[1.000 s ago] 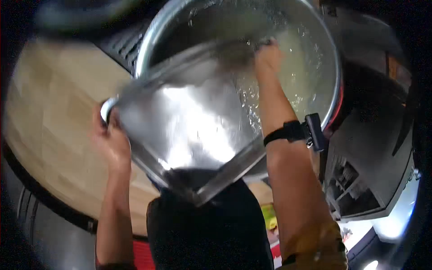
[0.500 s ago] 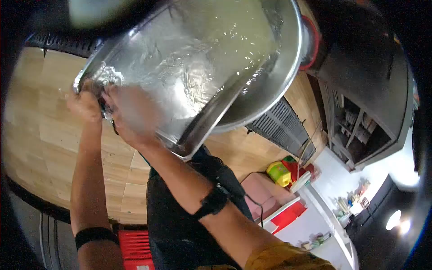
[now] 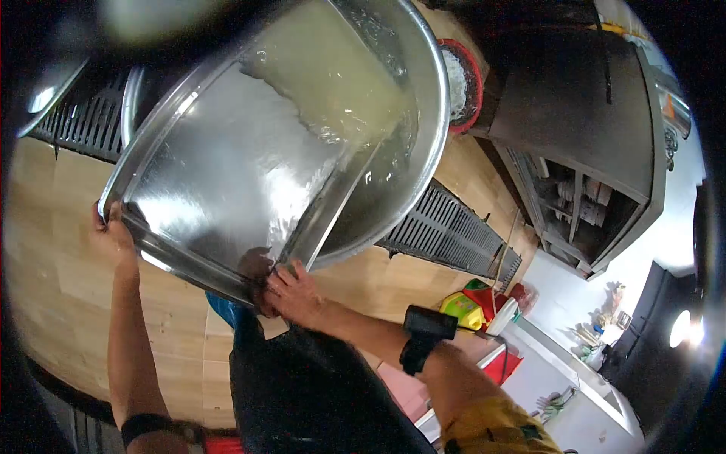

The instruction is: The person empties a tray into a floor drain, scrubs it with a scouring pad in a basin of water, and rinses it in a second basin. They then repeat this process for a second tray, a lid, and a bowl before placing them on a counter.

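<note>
A large rectangular metal tray (image 3: 227, 151) lies tilted, its far part under cloudy water in a big round metal basin (image 3: 432, 129). My left hand (image 3: 115, 238) is closed around the tray's rim at the near left corner. My right hand (image 3: 293, 293) grips the near right corner, fingers over the raised edge. The near part of the tray's inner face is wet and shiny, above the water line.
A red basin (image 3: 478, 91) with pale contents sits beyond the large basin. Slotted drain grates (image 3: 446, 227) cross the tan tiled floor (image 3: 68, 227). A dark cabinet (image 3: 575, 113) stands at right, and a yellow container (image 3: 461, 310) lies near the wall.
My right hand has moved from beside the left hand to the tray's near right corner. The left hand and the tray's near edge are lower in view. Water covers the tray's far part.
</note>
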`<state>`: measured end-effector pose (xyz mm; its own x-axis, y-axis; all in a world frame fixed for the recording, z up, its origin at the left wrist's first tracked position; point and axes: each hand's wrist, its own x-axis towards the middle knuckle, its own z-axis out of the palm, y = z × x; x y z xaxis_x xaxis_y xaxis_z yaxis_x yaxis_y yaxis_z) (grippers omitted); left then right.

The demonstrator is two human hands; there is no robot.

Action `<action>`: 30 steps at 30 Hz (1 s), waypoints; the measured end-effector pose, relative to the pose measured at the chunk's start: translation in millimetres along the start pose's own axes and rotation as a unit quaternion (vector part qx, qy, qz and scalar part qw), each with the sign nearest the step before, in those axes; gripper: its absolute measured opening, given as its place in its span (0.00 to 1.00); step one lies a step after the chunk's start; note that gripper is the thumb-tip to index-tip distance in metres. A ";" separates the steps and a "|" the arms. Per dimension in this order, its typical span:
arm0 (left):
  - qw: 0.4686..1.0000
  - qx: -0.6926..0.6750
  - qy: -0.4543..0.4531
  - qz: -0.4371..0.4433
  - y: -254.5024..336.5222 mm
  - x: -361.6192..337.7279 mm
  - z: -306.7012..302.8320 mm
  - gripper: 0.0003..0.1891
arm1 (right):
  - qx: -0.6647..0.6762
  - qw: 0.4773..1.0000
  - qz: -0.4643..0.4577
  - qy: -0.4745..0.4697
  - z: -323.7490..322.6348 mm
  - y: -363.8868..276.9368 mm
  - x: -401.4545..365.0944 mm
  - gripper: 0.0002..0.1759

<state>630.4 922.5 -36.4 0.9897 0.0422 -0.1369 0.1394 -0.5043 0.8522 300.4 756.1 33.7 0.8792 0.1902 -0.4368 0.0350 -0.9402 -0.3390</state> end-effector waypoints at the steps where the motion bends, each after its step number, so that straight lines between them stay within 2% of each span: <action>1: 0.997 0.072 -0.019 0.013 8.8 -1.9 -0.6 0.10 | -0.029 0.999 -0.022 -0.034 -13.2 15.4 0.4 0.19; 3: 0.997 0.070 -0.013 0.020 -8.9 5.5 -1.2 0.10 | 0.037 0.991 0.042 -0.124 -58.8 54.6 13.7 0.16; 5: 0.999 0.031 -0.030 -0.006 -9.2 3.8 -3.5 0.11 | -0.020 0.996 0.051 0.076 -31.7 109.3 6.1 0.14; 6: 0.998 0.056 -0.009 0.008 -4.2 1.9 -1.6 0.10 | -0.083 0.993 0.074 -0.047 -48.4 130.4 11.6 0.14; 7: 0.997 -0.061 -0.045 -0.024 -33.9 13.2 -0.1 0.10 | -0.114 0.986 0.095 -0.081 -54.0 136.7 16.2 0.14; 8: 0.981 -0.168 -0.081 -0.061 -64.9 24.0 -8.0 0.10 | -0.071 0.988 0.104 -0.090 -53.3 131.4 20.4 0.14; 9: 0.999 -0.009 -0.038 -0.026 -34.4 11.3 -9.7 0.10 | -0.062 0.986 0.105 -0.114 -46.2 111.5 16.8 0.14; 10: 0.990 0.136 0.013 0.020 2.1 0.1 -0.6 0.09 | -0.070 0.984 0.102 -0.128 -43.7 100.9 20.3 0.14; 12: 0.999 0.042 0.018 0.009 -8.9 1.5 2.3 0.09 | -0.080 0.990 0.068 -0.095 -43.9 56.6 18.3 0.14; 13: 0.995 0.095 0.031 0.012 6.4 -4.6 4.0 0.09 | -0.091 0.992 0.043 -0.071 -42.2 27.2 13.9 0.15; 15: 0.993 0.112 0.045 0.018 18.9 -8.0 6.5 0.08 | 0.009 0.980 0.167 0.106 7.8 -22.0 17.6 0.17; 17: 0.982 0.181 0.059 0.001 40.8 -16.8 9.7 0.08 | 0.177 0.927 0.329 0.038 3.4 -60.2 29.7 0.17; 18: 0.983 0.173 0.062 -0.001 28.5 -14.9 6.0 0.08 | 0.169 0.929 0.328 0.040 -6.8 -60.9 28.2 0.17; 20: 1.000 -0.003 0.015 -0.002 -3.5 -1.9 3.9 0.08 | 0.158 0.943 0.292 0.016 -25.9 -52.3 33.3 0.15; 21: 0.998 0.060 -0.001 -0.018 13.9 -6.3 3.0 0.07 | 0.116 0.966 0.230 0.037 -26.7 -41.8 23.3 0.11; 22: 0.998 0.053 0.000 -0.016 21.3 -9.7 4.8 0.07 | 0.110 0.966 0.231 0.041 -7.2 -26.2 15.4 0.11; 23: 0.999 0.042 -0.005 0.008 25.5 -12.2 5.6 0.07 | 0.044 0.987 0.126 0.089 24.0 -9.1 6.5 0.09; 25: 0.998 0.045 -0.009 0.035 25.1 -10.5 5.2 0.06 | 0.045 0.990 0.016 0.135 4.5 25.0 6.2 0.07; 27: 0.998 0.053 -0.008 0.042 22.3 -9.0 5.2 0.07 | 0.014 0.999 0.039 -0.009 -28.7 67.0 14.9 0.10; 28: 0.997 0.060 -0.010 0.046 20.5 -9.9 4.1 0.08 | 0.008 0.985 0.092 -0.147 -44.2 92.0 29.3 0.14; 29: 0.997 0.062 -0.010 0.048 17.5 -8.7 3.7 0.08 | -0.001 0.985 0.112 -0.132 -56.0 117.8 31.7 0.16; 30: 0.999 0.033 -0.025 0.020 13.2 -7.3 2.5 0.10 | -0.059 0.990 0.105 -0.078 -49.8 146.1 28.3 0.16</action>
<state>625.0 913.4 -25.4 0.9912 -0.0211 -0.1308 0.0965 -0.5612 0.8220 354.1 610.0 13.3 0.7888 0.0203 -0.6144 -0.0771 -0.9883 -0.1315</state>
